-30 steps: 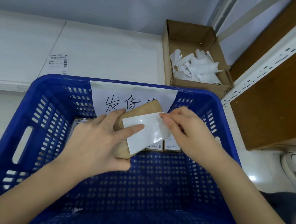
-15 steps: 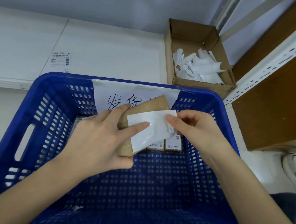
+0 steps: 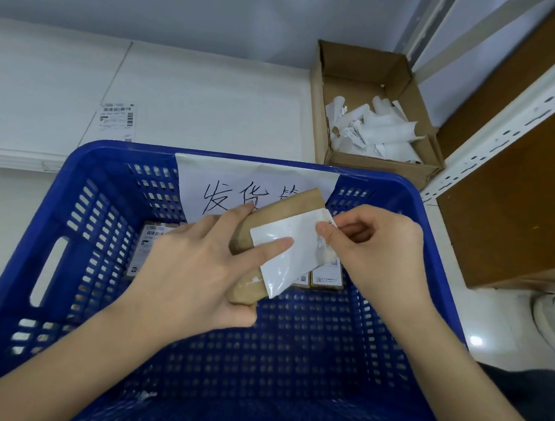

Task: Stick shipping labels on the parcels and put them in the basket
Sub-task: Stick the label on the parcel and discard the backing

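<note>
A white surface (image 3: 211,107) carries a blue basket (image 3: 85,170), a cardboard box (image 3: 317,91) and a loose label (image 3: 116,120).

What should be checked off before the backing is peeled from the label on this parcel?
1. Parcel held firm: ok, left hand grips it.
2. Label pinned down: ok, left forefinger lies straight across it.
3. Peel corner caught: ok, right hand pinches the label's right edge.
4. Label square to the parcel: cannot tell, it overhangs the lower edge.
5. Room in the blue basket: ok, bare floor in front of the labelled parcels.
6. Cardboard box for backings open: ok.
</note>
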A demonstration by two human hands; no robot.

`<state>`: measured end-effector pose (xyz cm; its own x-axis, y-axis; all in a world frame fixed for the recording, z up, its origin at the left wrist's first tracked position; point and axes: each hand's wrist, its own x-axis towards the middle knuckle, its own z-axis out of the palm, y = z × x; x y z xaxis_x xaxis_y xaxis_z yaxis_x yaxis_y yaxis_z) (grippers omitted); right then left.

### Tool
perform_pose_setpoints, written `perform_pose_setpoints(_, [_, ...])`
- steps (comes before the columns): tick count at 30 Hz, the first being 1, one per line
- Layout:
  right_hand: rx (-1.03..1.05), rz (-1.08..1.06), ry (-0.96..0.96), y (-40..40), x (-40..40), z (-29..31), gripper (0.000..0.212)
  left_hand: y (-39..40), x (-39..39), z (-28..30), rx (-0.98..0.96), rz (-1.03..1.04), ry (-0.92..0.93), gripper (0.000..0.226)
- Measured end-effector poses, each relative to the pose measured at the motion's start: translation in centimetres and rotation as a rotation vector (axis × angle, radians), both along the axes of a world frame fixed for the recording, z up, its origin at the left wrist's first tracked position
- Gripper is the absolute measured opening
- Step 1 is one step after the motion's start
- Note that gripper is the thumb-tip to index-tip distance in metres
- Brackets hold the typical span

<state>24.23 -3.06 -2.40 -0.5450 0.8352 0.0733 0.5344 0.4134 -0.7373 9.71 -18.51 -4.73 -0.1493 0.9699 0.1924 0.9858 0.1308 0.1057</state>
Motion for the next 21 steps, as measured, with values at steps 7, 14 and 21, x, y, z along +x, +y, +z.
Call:
perform_pose_setpoints(7, [0.348,0.148,0.011,-0.5,-0.1,-1.1,0.008,0.0,0.0,-0.4,-0.029,0.005,0.003,0.074])
perform_pose_setpoints(14, [0.346,0.322,-0.046,-1.1,-0.3,-1.8,0.014,0.0,-0.2,-0.7,-0.073,0.024,0.012,0.074])
perform_pose_setpoints(21, [-0.227,0.137,0.014,-0.9,-0.4,-0.9,0.024,0.0,-0.1,-0.6,-0.069,0.01,0.055,0.079])
